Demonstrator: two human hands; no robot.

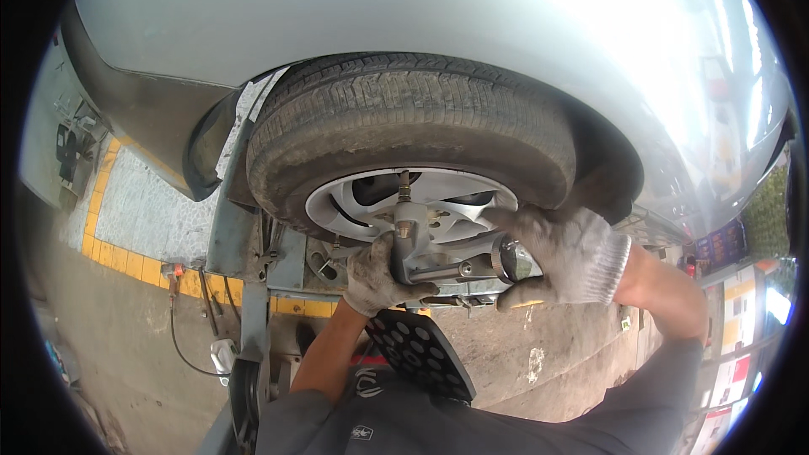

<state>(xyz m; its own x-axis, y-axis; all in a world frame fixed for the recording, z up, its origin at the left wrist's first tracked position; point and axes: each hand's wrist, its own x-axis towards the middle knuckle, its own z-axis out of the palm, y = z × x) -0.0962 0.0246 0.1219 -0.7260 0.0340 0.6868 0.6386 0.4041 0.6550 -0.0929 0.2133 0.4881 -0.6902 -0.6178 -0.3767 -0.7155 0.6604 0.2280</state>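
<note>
A metal wheel-alignment clamp [406,244] sits against the silver alloy rim [455,181] of a car wheel. My left hand [375,278], in a grey-white knit glove, is closed around the clamp's left side. My right hand [573,257], gloved the same way, curls its fingers and thumb about the round end of the clamp's right arm. Below the clamp hangs a black target board [417,352] with pale round dots, close to my chest. The worn, dusty tire [404,122] fills the wheel arch above. Gloves and clamp cover the lower rim.
The silver car body [337,8] curves overhead. A grey lift post [255,329] with a hanging cable stands left. Yellow edging [126,261] borders a pale floor plate. Boxes on shelves [737,320] line the right side.
</note>
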